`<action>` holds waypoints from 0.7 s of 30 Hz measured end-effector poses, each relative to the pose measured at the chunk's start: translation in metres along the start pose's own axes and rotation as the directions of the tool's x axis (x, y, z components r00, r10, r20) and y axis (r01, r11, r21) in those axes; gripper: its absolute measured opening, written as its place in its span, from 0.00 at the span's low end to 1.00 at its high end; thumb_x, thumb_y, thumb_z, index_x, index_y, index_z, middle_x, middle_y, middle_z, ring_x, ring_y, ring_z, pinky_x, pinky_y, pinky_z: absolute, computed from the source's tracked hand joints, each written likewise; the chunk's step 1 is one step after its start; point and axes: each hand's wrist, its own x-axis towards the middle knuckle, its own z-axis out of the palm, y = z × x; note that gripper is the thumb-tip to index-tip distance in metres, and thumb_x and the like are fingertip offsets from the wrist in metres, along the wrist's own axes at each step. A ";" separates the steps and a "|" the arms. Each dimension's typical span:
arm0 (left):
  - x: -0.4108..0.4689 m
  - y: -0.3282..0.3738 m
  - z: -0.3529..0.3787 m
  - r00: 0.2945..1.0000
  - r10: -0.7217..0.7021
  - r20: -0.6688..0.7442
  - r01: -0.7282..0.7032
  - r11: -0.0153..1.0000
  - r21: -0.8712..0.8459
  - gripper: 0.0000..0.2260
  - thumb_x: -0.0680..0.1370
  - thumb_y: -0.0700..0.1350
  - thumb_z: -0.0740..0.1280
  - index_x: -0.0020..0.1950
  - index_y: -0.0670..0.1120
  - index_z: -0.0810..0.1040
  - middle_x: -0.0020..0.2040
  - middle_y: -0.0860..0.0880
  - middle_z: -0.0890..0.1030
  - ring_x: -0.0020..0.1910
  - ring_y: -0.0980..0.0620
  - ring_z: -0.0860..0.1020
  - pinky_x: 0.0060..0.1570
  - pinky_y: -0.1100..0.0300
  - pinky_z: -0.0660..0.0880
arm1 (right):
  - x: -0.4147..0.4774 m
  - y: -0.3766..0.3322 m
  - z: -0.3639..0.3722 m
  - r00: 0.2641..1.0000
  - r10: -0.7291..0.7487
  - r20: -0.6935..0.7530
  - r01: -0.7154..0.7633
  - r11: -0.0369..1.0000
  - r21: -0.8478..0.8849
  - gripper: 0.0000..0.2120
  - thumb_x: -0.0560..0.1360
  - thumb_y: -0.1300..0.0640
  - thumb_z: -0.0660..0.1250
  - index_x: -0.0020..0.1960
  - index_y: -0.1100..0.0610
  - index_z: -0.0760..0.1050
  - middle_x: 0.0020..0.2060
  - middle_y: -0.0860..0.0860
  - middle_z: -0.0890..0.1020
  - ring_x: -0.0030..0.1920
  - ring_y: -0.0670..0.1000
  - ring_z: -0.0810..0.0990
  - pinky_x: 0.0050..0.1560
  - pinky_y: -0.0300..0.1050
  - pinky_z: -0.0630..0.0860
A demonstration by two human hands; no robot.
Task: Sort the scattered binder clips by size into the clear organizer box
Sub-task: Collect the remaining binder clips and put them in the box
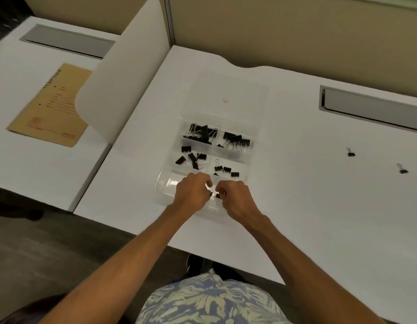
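Observation:
The clear organizer box (164,183) lies on the white desk in front of me, its lid open toward the back. Large black binder clips (201,132) fill the far left compartment, medium clips (236,139) the far right, smaller ones (191,157) the middle left and small ones (226,170) the middle right. Over the near compartment my left hand (192,191) pinches a tiny black clip (210,194). Beside it my right hand (234,198) pinches another tiny clip (218,196). Two small clips (350,152) (402,169) lie loose far to the right.
A white divider panel (114,85) stands left of the box. A brown envelope (51,106) lies on the neighbouring desk. A grey cable slot (371,106) sits in the desk at the back right. The desk's front edge runs just below my forearms.

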 end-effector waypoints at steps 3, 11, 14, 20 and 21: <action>0.001 -0.006 -0.003 0.998 0.056 0.014 -0.055 0.997 -0.054 0.10 0.76 0.40 0.71 0.56 0.50 0.81 0.50 0.50 0.84 0.34 0.50 0.80 0.40 0.53 0.82 | -0.003 -0.003 0.000 1.000 0.010 -0.011 -0.010 1.000 0.009 0.17 0.74 0.72 0.65 0.61 0.61 0.80 0.55 0.56 0.84 0.55 0.56 0.81 0.54 0.41 0.74; -0.009 -0.010 -0.015 0.974 0.207 -0.090 -0.219 0.964 -0.153 0.09 0.78 0.44 0.68 0.57 0.51 0.80 0.50 0.55 0.83 0.42 0.53 0.80 0.48 0.53 0.80 | -0.024 -0.006 -0.011 0.967 0.086 -0.239 -0.053 0.989 0.141 0.10 0.78 0.63 0.64 0.56 0.58 0.81 0.48 0.52 0.85 0.43 0.50 0.82 0.44 0.38 0.75; -0.013 0.000 -0.016 0.960 0.258 -0.107 -0.274 0.944 -0.182 0.08 0.78 0.45 0.67 0.57 0.51 0.80 0.51 0.56 0.83 0.46 0.55 0.81 0.50 0.55 0.78 | -0.038 0.000 -0.015 0.935 0.139 -0.325 -0.079 0.978 0.191 0.08 0.79 0.60 0.64 0.54 0.56 0.81 0.48 0.50 0.85 0.41 0.47 0.81 0.44 0.39 0.77; -0.032 0.036 0.002 0.918 0.390 -0.071 -0.397 0.896 -0.200 0.09 0.79 0.46 0.65 0.58 0.52 0.80 0.53 0.56 0.82 0.42 0.57 0.79 0.49 0.55 0.78 | -0.075 0.024 -0.018 0.870 0.279 -0.407 -0.187 0.949 0.252 0.07 0.79 0.59 0.65 0.53 0.53 0.81 0.48 0.48 0.84 0.42 0.46 0.81 0.47 0.41 0.80; -0.037 0.043 0.007 0.907 0.415 -0.062 -0.419 0.886 -0.197 0.10 0.79 0.46 0.65 0.59 0.51 0.79 0.54 0.55 0.82 0.43 0.57 0.79 0.50 0.56 0.78 | -0.082 0.030 -0.019 0.860 0.302 -0.411 -0.206 0.943 0.262 0.07 0.79 0.59 0.65 0.53 0.54 0.81 0.49 0.48 0.84 0.43 0.46 0.81 0.47 0.41 0.80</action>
